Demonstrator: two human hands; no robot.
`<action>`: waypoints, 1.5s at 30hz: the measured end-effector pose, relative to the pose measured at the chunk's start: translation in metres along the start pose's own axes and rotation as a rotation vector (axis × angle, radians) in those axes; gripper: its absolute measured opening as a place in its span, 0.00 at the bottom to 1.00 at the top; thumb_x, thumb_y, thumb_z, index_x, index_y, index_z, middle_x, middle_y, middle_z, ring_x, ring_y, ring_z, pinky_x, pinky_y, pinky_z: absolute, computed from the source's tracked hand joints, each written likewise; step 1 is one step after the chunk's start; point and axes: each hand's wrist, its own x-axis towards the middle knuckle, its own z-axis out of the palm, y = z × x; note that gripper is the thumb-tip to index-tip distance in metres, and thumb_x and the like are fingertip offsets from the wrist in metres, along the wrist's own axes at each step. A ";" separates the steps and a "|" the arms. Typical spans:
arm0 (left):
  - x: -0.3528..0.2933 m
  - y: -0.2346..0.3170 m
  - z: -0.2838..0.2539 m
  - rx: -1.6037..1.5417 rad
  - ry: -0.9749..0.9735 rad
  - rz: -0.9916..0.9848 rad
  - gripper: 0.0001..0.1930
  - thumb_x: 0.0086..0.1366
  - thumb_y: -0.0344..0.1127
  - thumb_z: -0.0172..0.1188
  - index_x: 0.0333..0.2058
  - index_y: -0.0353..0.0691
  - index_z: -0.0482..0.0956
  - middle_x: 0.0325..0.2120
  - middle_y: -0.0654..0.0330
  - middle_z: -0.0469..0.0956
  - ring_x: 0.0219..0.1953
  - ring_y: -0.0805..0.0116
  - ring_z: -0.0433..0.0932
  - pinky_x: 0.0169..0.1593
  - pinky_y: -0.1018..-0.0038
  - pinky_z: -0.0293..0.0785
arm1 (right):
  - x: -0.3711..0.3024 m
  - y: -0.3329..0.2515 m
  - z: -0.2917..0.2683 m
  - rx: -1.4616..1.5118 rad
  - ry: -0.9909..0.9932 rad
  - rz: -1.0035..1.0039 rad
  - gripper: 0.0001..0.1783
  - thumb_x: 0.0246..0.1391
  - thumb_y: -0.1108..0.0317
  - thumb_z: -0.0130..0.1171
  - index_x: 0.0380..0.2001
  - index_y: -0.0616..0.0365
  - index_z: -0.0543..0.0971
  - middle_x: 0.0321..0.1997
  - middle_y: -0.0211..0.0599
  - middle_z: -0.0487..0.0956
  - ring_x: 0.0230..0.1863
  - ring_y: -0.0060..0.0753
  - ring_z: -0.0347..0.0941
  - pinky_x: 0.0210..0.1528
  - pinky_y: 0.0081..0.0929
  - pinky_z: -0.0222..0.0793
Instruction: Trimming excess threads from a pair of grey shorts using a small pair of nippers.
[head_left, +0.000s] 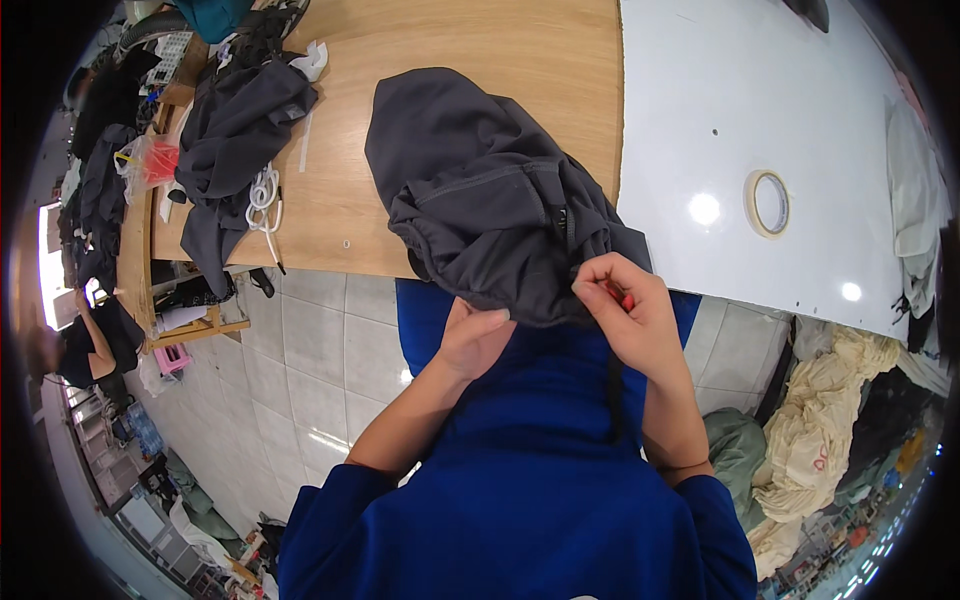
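Centrally, a dark grey garment [470,200] lies bunched on the wood-grained worktop [345,170], its near edge overhanging the front rim above the person's lap. The left hand [478,338] grasps this edge, thumb uppermost, the fingers partly hidden beneath the cloth. The right hand [632,308] pinches the edge between thumb and forefinger; a small red object [627,301], mostly concealed, shows among its curled fingers. A narrow dark strip [615,400] hangs below the right hand, against the blue clothing [530,490]. To the left lie a second dark garment [230,130] and a looped white cord [262,200]; to the right, a tape roll [752,205] rests on an adjoining white surface [700,90].
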 end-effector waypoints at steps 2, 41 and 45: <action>0.002 0.000 0.001 -0.004 0.027 0.019 0.34 0.52 0.25 0.55 0.59 0.34 0.56 0.55 0.54 0.65 0.59 0.60 0.62 0.63 0.64 0.53 | 0.000 0.000 0.000 0.055 -0.004 0.023 0.02 0.51 0.77 0.56 0.30 0.62 0.75 0.19 0.25 0.70 0.21 0.10 0.59 0.23 0.11 0.56; -0.031 0.050 -0.031 -0.161 0.271 0.155 0.29 0.67 0.52 0.38 0.60 0.41 0.53 0.58 0.53 0.61 0.60 0.56 0.62 0.60 0.57 0.58 | 0.043 0.023 -0.012 -0.298 0.197 0.214 0.18 0.59 0.61 0.48 0.47 0.62 0.74 0.34 0.40 0.79 0.33 0.23 0.74 0.37 0.22 0.70; -0.001 0.070 -0.046 -0.110 0.336 0.140 0.27 0.68 0.50 0.38 0.58 0.37 0.58 0.57 0.52 0.64 0.59 0.56 0.63 0.61 0.60 0.59 | 0.060 0.023 0.007 -0.205 0.135 0.097 0.15 0.60 0.61 0.47 0.42 0.58 0.75 0.28 0.31 0.76 0.28 0.24 0.72 0.35 0.25 0.68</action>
